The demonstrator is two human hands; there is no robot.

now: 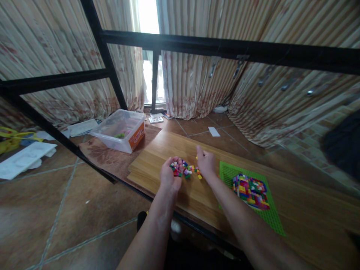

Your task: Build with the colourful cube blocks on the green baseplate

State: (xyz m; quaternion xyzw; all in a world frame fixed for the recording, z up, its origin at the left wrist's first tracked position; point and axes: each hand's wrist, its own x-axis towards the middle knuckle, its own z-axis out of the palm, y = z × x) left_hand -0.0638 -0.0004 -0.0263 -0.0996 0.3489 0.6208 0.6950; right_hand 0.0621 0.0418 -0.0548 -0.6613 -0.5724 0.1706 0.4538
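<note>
My left hand [168, 175] is cupped on the wooden board, its fingers curled around several small colourful toy bricks [176, 168]. Right beside it, more loose toy bricks [188, 170] in white, yellow, red, green and blue lie scattered between my two hands. My right hand [206, 163] is closed just past those bricks, thumb side up. A speck of yellow shows by its fingers, but what they hold is hidden. To the right, a blocky multicoloured brick build [250, 190] sits on a green studded baseplate [274, 217], partly behind my right forearm.
A clear plastic bin [112, 140] with an orange label and a few pieces inside stands left of the wooden board [152, 150], on a brown cloth [95, 150]. Black metal bars [180, 41] cross in front. White foam-like pieces [25, 159] lie on the tiled floor at left.
</note>
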